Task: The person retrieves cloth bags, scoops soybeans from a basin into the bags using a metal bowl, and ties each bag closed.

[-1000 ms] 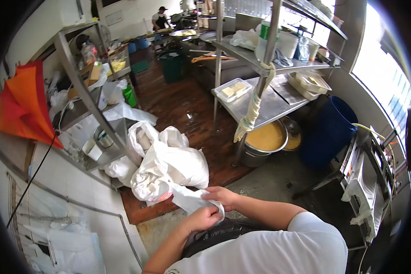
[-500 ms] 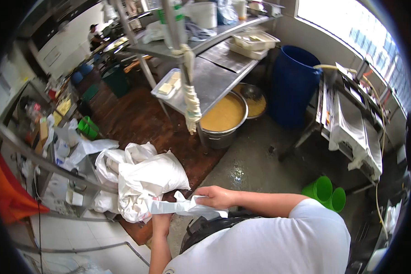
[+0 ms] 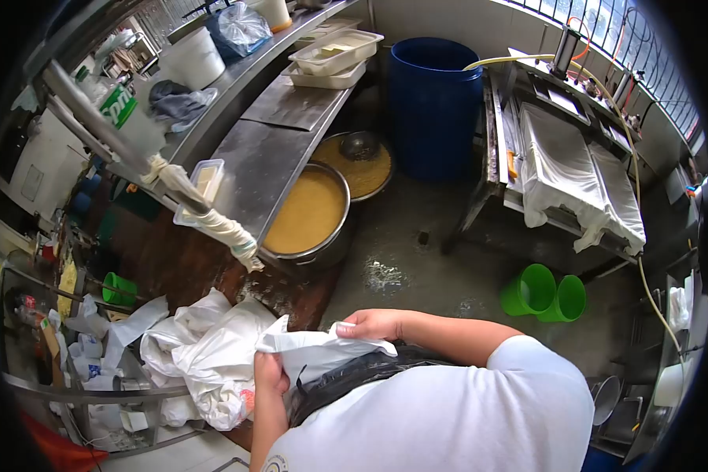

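A thin white bag stretches between my two hands at waist height; whether it is plastic or cloth I cannot tell. My left hand is closed on its near left edge. Higher and to the right, my right hand pinches the other end, thumb on top. Just beyond my left hand, a white sack slumps on the reddish-brown floor, with crumpled white sacking around it. Black material lies against my waist under the bag.
A steel table with trays stands ahead. Beside it are a large pot of yellowish liquid and a wide basin. A blue barrel, a cloth-covered press and green buckets are to the right. A metal rail runs at left.
My view has swung right and the table and pot have shifted left in it. The bag is spread wider between my hands, both still gripping it.
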The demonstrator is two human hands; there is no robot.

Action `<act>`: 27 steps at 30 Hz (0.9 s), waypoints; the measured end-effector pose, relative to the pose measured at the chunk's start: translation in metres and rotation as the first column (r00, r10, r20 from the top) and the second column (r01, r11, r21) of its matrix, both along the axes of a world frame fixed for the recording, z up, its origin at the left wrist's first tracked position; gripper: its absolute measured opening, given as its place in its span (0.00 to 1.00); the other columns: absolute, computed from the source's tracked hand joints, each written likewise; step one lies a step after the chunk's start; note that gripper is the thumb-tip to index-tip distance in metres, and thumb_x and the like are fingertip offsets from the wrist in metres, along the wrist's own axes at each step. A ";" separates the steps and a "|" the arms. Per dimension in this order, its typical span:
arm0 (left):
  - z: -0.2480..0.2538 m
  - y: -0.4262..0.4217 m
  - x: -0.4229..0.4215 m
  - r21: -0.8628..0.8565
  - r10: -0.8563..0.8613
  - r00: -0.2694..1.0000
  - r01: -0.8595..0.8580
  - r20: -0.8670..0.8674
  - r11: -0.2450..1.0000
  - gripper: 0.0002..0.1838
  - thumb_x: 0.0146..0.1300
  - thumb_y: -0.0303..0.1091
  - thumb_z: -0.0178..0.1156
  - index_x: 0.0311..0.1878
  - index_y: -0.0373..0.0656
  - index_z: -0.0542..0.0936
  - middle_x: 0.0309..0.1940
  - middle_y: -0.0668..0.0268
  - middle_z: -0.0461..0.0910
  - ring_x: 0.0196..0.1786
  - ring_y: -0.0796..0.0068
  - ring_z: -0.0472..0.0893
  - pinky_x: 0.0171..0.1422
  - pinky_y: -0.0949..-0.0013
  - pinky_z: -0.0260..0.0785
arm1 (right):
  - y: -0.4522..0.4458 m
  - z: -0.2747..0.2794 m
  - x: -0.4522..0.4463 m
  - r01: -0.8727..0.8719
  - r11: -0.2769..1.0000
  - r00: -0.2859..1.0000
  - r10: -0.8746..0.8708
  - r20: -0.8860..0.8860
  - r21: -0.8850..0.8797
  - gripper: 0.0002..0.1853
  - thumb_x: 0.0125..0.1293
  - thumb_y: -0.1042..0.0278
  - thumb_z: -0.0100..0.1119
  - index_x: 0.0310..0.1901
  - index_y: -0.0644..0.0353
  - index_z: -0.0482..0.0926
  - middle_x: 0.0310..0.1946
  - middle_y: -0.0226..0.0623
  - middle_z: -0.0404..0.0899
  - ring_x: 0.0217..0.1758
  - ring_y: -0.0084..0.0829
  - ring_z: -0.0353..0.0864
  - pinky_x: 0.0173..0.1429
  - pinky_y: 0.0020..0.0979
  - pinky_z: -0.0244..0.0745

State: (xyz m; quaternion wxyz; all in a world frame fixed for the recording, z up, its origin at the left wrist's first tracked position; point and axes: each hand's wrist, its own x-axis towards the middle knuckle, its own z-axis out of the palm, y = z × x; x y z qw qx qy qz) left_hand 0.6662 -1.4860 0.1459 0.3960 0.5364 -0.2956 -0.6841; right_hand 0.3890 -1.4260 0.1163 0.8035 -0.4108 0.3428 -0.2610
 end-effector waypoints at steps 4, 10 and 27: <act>-0.101 -0.050 0.006 0.216 -0.274 0.938 0.319 -0.214 0.923 0.14 0.77 0.30 0.48 0.50 0.36 0.84 0.44 0.58 0.86 0.42 0.66 0.87 0.48 0.60 0.82 | -0.003 -0.014 -0.047 0.280 0.947 0.951 -0.296 0.087 0.157 0.26 0.82 0.46 0.50 0.64 0.62 0.79 0.52 0.32 0.85 0.53 0.22 0.83 0.60 0.30 0.79; -0.067 -0.108 -0.079 0.314 -0.334 0.924 0.378 -0.188 0.871 0.11 0.73 0.26 0.58 0.53 0.29 0.83 0.48 0.53 0.87 0.46 0.60 0.88 0.52 0.57 0.83 | -0.047 -0.051 -0.097 0.645 0.594 0.712 -0.696 -0.095 0.481 0.26 0.79 0.48 0.59 0.60 0.66 0.79 0.48 0.37 0.85 0.46 0.28 0.86 0.48 0.36 0.85; -0.118 -0.417 -0.248 -0.077 -0.056 0.997 0.059 0.046 0.995 0.14 0.76 0.35 0.56 0.48 0.32 0.82 0.45 0.60 0.85 0.44 0.71 0.83 0.48 0.65 0.74 | -0.276 0.033 -0.255 0.407 0.479 0.002 -0.852 -0.523 -0.778 0.10 0.71 0.65 0.67 0.39 0.64 0.83 0.28 0.30 0.82 0.31 0.19 0.78 0.37 0.27 0.76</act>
